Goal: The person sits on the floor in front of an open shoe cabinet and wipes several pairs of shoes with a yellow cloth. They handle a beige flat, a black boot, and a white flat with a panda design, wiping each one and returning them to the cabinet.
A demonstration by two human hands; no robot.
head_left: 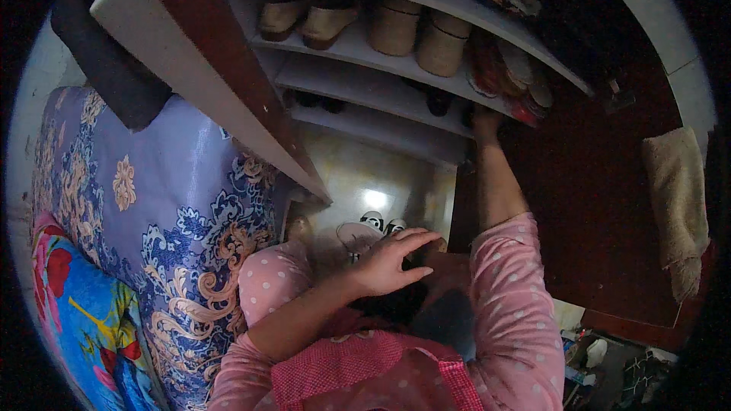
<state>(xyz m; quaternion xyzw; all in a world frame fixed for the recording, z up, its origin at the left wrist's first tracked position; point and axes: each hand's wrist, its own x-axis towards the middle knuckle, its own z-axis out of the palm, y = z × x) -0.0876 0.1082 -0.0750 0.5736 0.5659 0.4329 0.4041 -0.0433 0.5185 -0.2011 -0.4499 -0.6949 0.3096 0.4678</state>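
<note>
Reaching with right hand [485, 123] near dark shoe [438, 103] at right of far shelf [350, 82], with fingers hidden, grip unreadable; with left hand [396, 261] half-open, apparently empty; liable to knock it over through unseen contact

Pink sleeves, white polka dots: right sleeve [509, 274] creased in folds, left sleeve [245, 361] ending short of the wrist. Same dotted pink on the trouser leg [270, 274]. Over the chest, a brighter pink apron [335, 369], fine-textured, with checked strap [458, 382]. Left hand [392, 265] bare.
</note>
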